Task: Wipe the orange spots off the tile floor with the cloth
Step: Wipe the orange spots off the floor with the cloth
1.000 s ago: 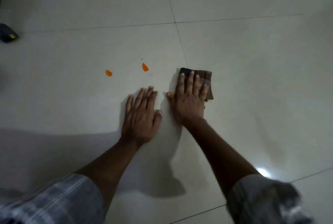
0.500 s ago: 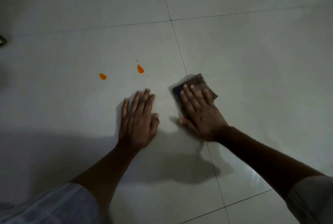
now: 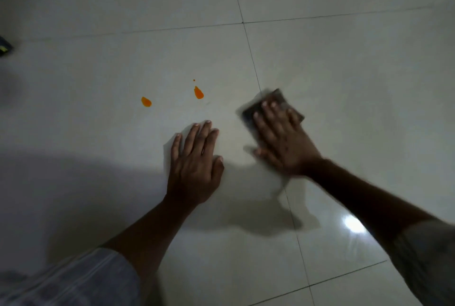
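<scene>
The wiping is under way, but the orange spots are not yet reached. The right hand presses a folded dark cloth flat on the tile floor, its fingers spread over the cloth rather than clenched round it; the cloth looks blurred. The left hand lies palm down on the floor, fingers released and holding nothing, likely as a prop. Two orange spots, one nearer the cloth and one further left, plus a tiny speck, sit beyond the left hand. The next move calls for sliding the cloth leftward across the grout line onto the nearer spot. Nothing blocks that path. A dark object lies at the far left edge, well apart.
</scene>
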